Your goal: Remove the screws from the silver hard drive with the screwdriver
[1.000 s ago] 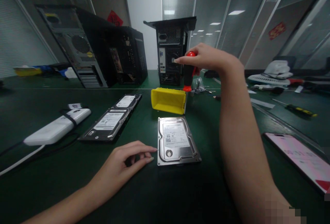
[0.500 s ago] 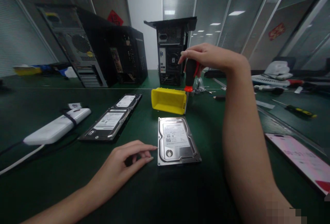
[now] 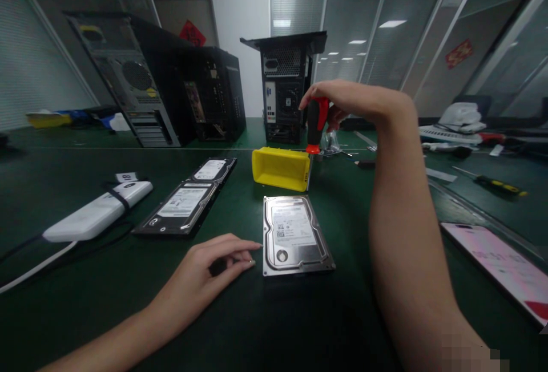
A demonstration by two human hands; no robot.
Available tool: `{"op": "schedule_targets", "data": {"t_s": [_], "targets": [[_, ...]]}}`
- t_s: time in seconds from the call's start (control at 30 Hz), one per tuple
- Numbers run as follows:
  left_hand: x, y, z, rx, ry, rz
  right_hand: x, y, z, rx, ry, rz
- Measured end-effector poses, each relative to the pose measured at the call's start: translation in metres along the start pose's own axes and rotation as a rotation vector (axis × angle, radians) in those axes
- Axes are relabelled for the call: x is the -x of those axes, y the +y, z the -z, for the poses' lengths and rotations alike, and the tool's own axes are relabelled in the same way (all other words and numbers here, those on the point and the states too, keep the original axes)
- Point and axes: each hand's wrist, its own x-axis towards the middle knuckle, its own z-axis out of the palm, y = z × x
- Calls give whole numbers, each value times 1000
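A silver hard drive (image 3: 295, 232) lies label up on the green table. Beside its left edge rests my left hand (image 3: 225, 258), holding nothing, with a gap between thumb and curled fingers; the index fingertip is at the drive's edge, and contact is unclear. My right hand (image 3: 338, 98) grips, from above, the black and red handle of a screwdriver (image 3: 314, 126). The screwdriver stands upright, shaft down, at the right end of a yellow plastic bin (image 3: 280, 168) lying on its side. The tip of the shaft is hard to make out.
Two more hard drives (image 3: 184, 203) lie at left, beside a white power strip (image 3: 100, 212). Computer cases (image 3: 285, 87) stand at the back. On the right are a phone (image 3: 496, 266), a yellow-black screwdriver (image 3: 499, 184) and a small clear bag (image 3: 331, 142).
My right hand's fingers have shifted on the screwdriver handle, and more of its red side shows. The whole view has moved slightly. My left hand stays beside the drive.
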Motion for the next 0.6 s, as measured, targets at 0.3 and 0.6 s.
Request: {"op": "schedule_targets", "data": {"t_s": [0.3,0.6], "targets": [[-1,-1,-1,15,19,-23,9,-11,0,-28,-27,41],[-1,0,-2,22,19,-7,5,-6,-1,45,24,62]]}}
